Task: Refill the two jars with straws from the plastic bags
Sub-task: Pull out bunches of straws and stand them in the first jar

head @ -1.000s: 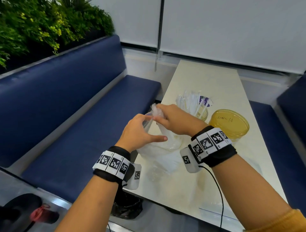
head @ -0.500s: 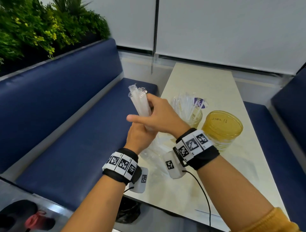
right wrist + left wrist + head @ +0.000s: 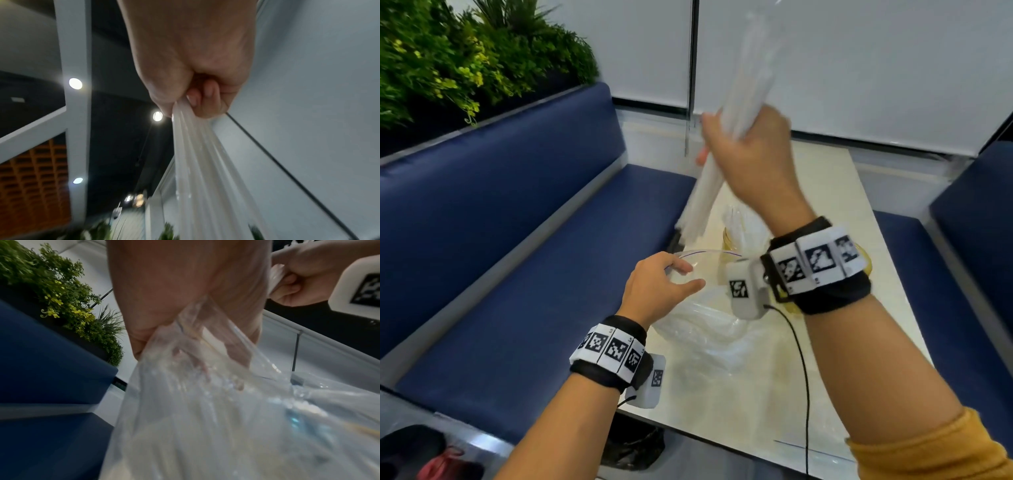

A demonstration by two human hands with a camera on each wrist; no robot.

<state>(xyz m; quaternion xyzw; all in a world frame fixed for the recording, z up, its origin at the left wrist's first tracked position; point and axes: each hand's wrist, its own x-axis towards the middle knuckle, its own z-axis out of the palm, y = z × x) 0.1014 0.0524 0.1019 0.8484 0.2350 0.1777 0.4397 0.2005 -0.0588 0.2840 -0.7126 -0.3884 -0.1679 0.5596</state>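
My right hand [image 3: 741, 125] is raised above the table and grips a bundle of white wrapped straws [image 3: 726, 144] around its middle. The bundle is tilted, its lower end clear above the bag. In the right wrist view the fingers [image 3: 205, 99] are curled round the straws [image 3: 201, 154]. My left hand [image 3: 686, 275] pinches the open rim of a clear plastic bag [image 3: 698, 329] lying on the table; its fingers [image 3: 232, 340] show through the bag film [image 3: 205, 410]. A jar with straws [image 3: 736, 226] stands behind the bag. A yellow jar [image 3: 866, 262] is mostly hidden behind my right wrist.
The pale table [image 3: 825, 394] runs away from me between two blue benches [image 3: 534, 274]. Green plants [image 3: 465, 61] top the left bench back. A black bag [image 3: 633, 445] sits on the floor under the near table edge. A cable hangs from my right wrist.
My right hand has pulled the straw bundle up out of the bag and lifted it high. The left hand has stayed low at the bag's mouth.
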